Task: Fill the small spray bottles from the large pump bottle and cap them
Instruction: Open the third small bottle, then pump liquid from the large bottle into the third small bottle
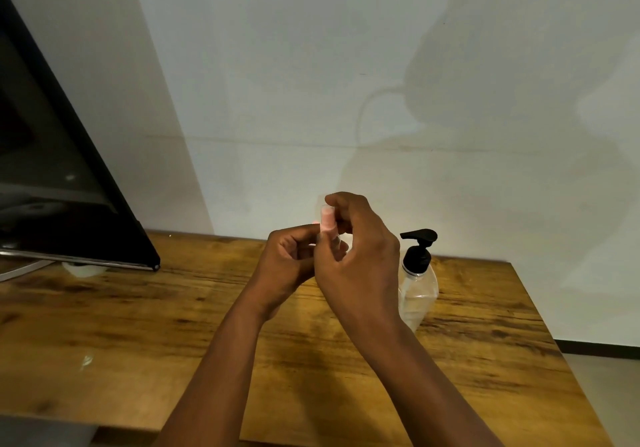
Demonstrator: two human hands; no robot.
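Observation:
Above the wooden table [138, 325] both my hands meet around a small spray bottle with a pale pink top [326, 218]. My left hand [291, 259] wraps the bottle's body, which is mostly hidden in the fist. My right hand [356, 256] pinches the pink top between thumb and fingers. The large clear pump bottle [419, 290] with a black pump head stands upright just right of my right hand, partly hidden behind my wrist.
A black monitor [62, 176] leans at the back left of the table on a metal stand. A white wall runs behind the table. The table's right edge drops to the floor at the far right.

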